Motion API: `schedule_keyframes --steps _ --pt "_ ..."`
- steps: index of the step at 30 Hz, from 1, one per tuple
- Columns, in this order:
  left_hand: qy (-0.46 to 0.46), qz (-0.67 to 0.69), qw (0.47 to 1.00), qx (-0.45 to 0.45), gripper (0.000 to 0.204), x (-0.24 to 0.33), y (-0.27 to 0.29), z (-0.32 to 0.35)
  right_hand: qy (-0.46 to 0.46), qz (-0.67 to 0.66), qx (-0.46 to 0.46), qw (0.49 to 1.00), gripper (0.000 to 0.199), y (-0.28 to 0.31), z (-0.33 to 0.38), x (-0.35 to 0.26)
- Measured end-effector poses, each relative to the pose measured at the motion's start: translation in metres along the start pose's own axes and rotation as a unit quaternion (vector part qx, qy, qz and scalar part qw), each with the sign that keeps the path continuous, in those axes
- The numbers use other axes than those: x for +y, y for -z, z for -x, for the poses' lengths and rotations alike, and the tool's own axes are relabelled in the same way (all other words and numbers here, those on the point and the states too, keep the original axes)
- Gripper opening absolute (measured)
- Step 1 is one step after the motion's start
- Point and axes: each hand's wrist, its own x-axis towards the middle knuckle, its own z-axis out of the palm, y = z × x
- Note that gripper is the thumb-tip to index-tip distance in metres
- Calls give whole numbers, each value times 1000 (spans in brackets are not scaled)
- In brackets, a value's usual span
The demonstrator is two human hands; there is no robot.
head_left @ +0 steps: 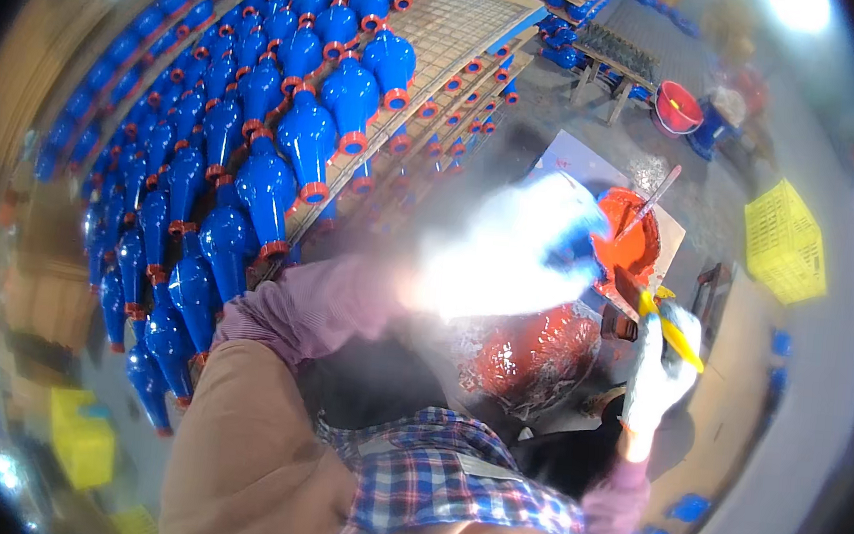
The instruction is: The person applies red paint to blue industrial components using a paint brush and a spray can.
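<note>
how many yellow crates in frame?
3. One yellow crate on the floor at far right; a second at lower left; part of a third at the bottom edge. More may be hidden outside the lens rim.

A factory paint workshop: rows of blue-painted cast parts (258, 123) on wire racks (455, 38), red paint pot (628, 238), concrete floor.

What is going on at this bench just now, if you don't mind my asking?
A person in white gloves is painting. The right hand holds a yellow-handled brush beside a container of red-orange paint. The left hand, washed out by glare, is at a blue piece next to that paint. A red-coated round part sits below. Rows of blue cone-shaped parts with red rims lie on a mesh rack to the left.
</note>
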Motion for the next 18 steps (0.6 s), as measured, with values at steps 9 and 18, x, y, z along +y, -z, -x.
schedule_keyframes --steps 9,18 --pt "-203 -15 968 147 22 8 -33 18 50 -165 -115 978 24 -161 -60 -4" --pt "-147 26 985 88 34 6 -32 24 78 -284 -256 921 26 -305 -99 -29"
